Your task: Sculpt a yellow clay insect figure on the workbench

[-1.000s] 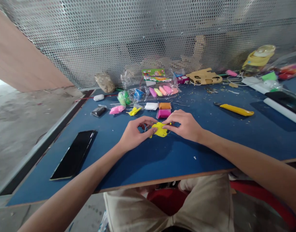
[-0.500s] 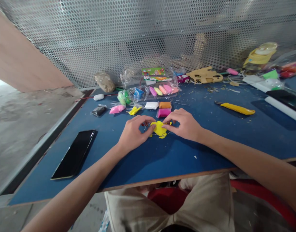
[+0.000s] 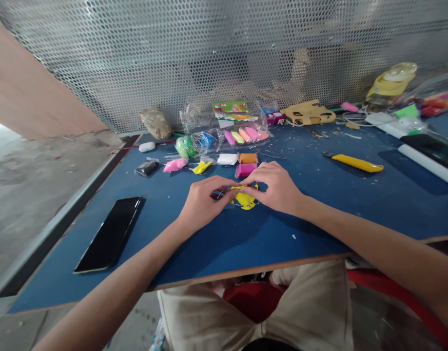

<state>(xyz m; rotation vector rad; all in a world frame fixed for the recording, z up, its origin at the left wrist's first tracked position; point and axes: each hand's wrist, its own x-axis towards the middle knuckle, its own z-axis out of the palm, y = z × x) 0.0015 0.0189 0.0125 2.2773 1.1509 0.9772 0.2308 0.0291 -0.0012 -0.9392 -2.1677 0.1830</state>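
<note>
From where I stand, the person's left hand pinches the left side of a soft yellow piece between thumb and fingers, and the right hand grips its upper right edge the same way, the fingertips of both hands nearly meeting. The piece sits low over the blue table, near its front edge; whether it touches the surface I can't tell. Thin, wiry strands show around it.

Just beyond the hands lie a magenta packet, an orange packet behind it and a white packet beside that. Leftward come a smaller yellow lump, a pink packet and a black packet. A dark phone lies by the left forearm, a yellow cutter well off to the right. Behind everything stands a perforated metal panel.
</note>
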